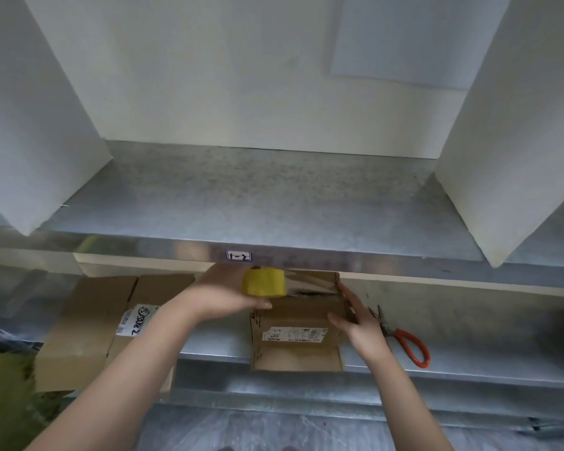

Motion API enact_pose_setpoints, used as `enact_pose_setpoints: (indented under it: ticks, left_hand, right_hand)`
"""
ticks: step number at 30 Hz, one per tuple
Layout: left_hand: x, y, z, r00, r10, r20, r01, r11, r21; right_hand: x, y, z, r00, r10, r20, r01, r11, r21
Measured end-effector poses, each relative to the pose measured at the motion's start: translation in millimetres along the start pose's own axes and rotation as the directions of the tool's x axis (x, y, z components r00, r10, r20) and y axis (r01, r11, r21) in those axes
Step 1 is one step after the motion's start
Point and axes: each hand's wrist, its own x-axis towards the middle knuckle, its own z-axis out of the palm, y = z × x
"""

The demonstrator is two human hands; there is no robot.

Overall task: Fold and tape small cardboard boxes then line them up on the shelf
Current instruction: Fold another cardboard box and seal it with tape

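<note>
A small brown cardboard box [295, 323] with a white label stands on the lower metal shelf [215, 346], its front flap hanging over the shelf edge. My left hand [223, 296] grips a yellow roll of tape [263, 282] above the box's far left top. A strip of clear tape [310, 279] stretches from the roll across the box top to its right edge. My right hand [355, 315] lies with straight fingers against the box's right side.
Flattened cardboard boxes [101, 323] lie on the lower shelf at left. Orange-handled scissors [404, 340] lie right of my right hand. The upper metal shelf [258, 203] sits between two white dividers [36, 125], with a small label [239, 256] on its front edge.
</note>
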Motion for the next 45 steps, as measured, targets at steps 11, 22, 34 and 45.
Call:
enact_pose_setpoints:
  ticks: [11,22,34,45]
  left_hand:
    - [-6,-25,-6,0.997,0.008,-0.081,-0.030,0.963,-0.268]
    - [1,-72,-21,0.999,-0.044,-0.032,0.042,0.997,-0.057]
    - [26,-113,20,0.992,0.020,-0.121,0.016,0.957,0.291]
    - [34,-107,42,1.000,0.013,-0.006,-0.013,1.000,0.016]
  right_hand:
    - [-5,-12,19,0.999,0.018,0.040,-0.010,0.979,-0.203]
    - [-5,-18,21,0.996,0.058,0.068,-0.048,0.988,-0.147]
    - [-4,-21,24,0.996,0.079,0.049,-0.074,0.993,-0.092]
    - [-10,-16,7,0.996,0.084,0.013,-0.083,0.995,-0.051]
